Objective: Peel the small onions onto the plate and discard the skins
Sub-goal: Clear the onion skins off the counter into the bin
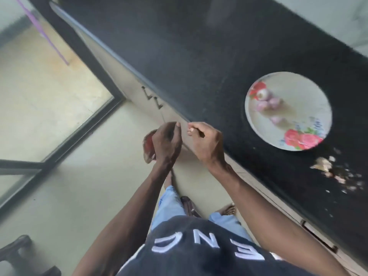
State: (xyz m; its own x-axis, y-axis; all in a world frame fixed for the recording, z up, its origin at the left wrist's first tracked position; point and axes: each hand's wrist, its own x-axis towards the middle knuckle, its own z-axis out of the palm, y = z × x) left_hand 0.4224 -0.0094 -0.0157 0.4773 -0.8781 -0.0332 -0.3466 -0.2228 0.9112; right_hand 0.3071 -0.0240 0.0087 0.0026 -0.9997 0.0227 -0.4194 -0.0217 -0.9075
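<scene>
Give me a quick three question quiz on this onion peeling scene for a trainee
1. True or false: the peeled onions lie on the flowered plate.
2. Where do the loose skin scraps lie? A) on the plate B) on the black counter beside the plate C) on the floor
3. Fill in: the left hand holds reddish ____.

Key: 1 true; 2 B; 3 skins. The right hand is curled beside it; what it pinches cannot be told.
</scene>
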